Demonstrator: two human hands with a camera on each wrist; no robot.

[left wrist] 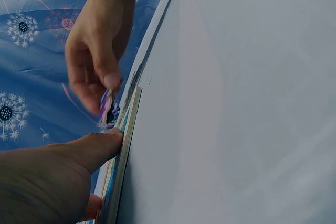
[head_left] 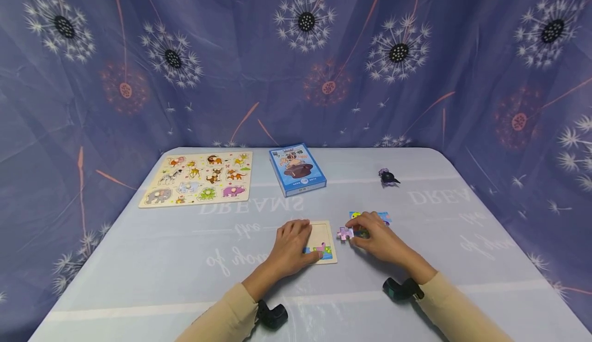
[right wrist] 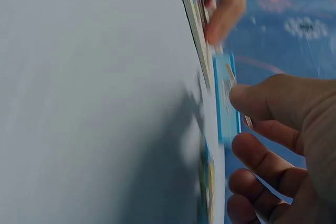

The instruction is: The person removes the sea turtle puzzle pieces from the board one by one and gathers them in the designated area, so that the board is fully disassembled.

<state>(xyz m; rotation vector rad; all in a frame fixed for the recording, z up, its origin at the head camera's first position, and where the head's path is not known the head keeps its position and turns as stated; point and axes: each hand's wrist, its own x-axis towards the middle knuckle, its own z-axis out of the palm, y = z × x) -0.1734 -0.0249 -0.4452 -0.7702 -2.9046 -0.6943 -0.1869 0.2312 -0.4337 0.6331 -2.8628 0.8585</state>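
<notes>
A small wooden puzzle tray [head_left: 320, 232] lies on the table, with colourful jigsaw pieces [head_left: 327, 252] fitted along its near side. My left hand [head_left: 290, 247] rests over the tray's left part, its thumb [left wrist: 100, 148] pressing on the near edge. Just right of the tray, my right hand [head_left: 378, 238] pinches a purple-pink jigsaw piece [head_left: 343, 233] between thumb and fingers. In the right wrist view that piece [right wrist: 230, 71] is seen edge-on, raised above the table. More bright puzzle pieces [head_left: 385, 217] lie behind the right hand, partly hidden by it.
At the back left lies a wooden animal board [head_left: 176, 201]. A blue box [head_left: 300, 170] with a hat picture is beside it. Toward the back right sits a small dark purple-black object [head_left: 388, 177]. A dandelion-patterned curtain [head_left: 240, 59] hangs behind the table.
</notes>
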